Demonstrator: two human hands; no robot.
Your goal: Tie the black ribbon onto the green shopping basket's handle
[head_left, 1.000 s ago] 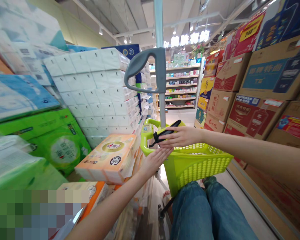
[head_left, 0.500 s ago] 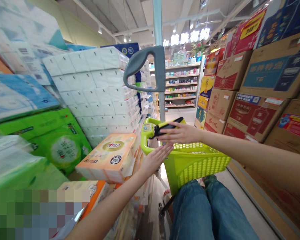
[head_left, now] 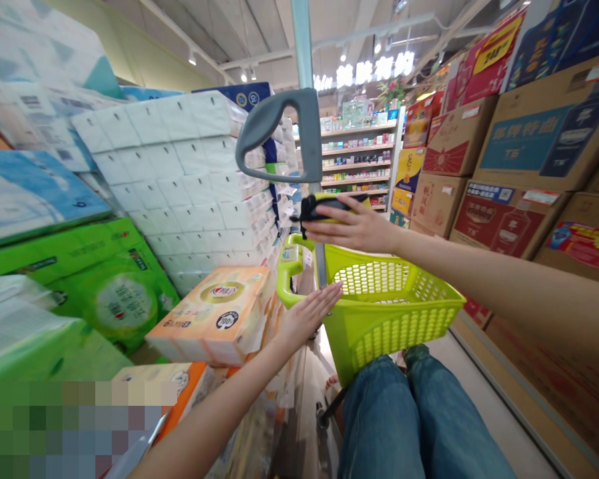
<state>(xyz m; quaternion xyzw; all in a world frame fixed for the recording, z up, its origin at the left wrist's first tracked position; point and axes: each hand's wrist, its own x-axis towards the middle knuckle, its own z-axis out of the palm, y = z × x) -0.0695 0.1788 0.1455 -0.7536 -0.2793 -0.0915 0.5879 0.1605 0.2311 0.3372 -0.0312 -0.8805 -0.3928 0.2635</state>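
Observation:
My right hand (head_left: 357, 226) grips a black and yellow-green item (head_left: 324, 207) above the basket, its fingers lying along the near side. The thumb is hidden, and I cannot make out what kind of item it is; a black loop or strap hangs at its left end. My left hand (head_left: 307, 316) lies flat, fingers stretched out, at the left rim of a lime-green shopping basket (head_left: 404, 322). The basket has slotted sides and sits on a cart with a wheel low at the left. Behind it rises a pole with a grey loop handle (head_left: 312, 136).
Stacked white tissue packs (head_left: 180, 173), an orange tissue pack (head_left: 214, 299) and a green pack (head_left: 124, 303) crowd the left. Cardboard cartons (head_left: 522, 223) line the right. Stocked shelves (head_left: 359, 156) stand ahead. My jeans-clad knees (head_left: 379, 406) are close to the basket.
My right hand has raised the black and yellow-green item from the basket's rim, opening a gap between my hands. My left hand stays at the rim. The basket's inside shows more.

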